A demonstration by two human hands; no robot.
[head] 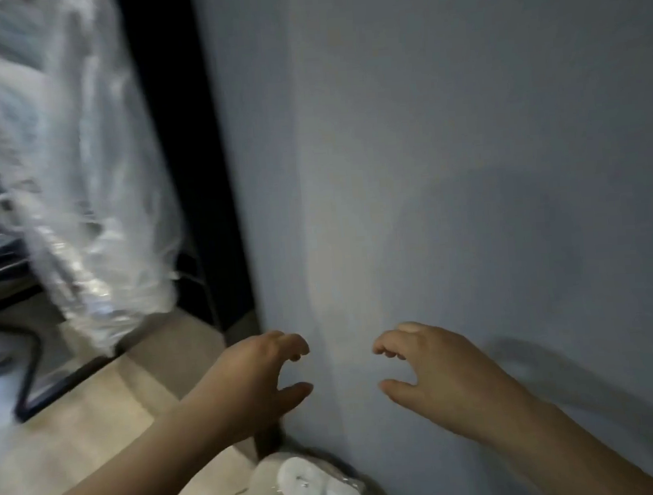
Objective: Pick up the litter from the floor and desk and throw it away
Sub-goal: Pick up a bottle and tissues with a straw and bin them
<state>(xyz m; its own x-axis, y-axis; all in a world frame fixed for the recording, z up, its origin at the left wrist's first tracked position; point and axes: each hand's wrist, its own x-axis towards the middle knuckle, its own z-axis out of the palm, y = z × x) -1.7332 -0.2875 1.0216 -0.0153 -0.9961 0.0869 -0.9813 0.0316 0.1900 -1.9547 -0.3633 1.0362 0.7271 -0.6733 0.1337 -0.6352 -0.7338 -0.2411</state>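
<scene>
L hand (260, 375) and R hand (429, 360) both raised, forearms reaching in from the lower corners, palms turned inward to face each other w/ a gap between. Each makes a loose C: fingers bent at the tips, thumb stretched out below, wide space between thumb and fingers. Neither holds anything or touches anything.

Beyond both hands: wall (465, 160), matte grey-blue, smooth, w/ soft arm shadows to the R of the R hand.

Below the hands, between the forearms, nearer the L wrist: white plastic tray (318, 487), glossy, rounded, w/ moulded hollows. It lies on sth pale and crinkly; can't tell what.

Up and L of the L hand: clear plastic sheet (81, 187), thin, wrinkled, shiny, blurred, hanging beside a dark strip (186, 141). Under the L forearm: floor (97, 418), beige, smooth. Black frame (29, 384), thin and angular, stands on it well L of the L hand.
</scene>
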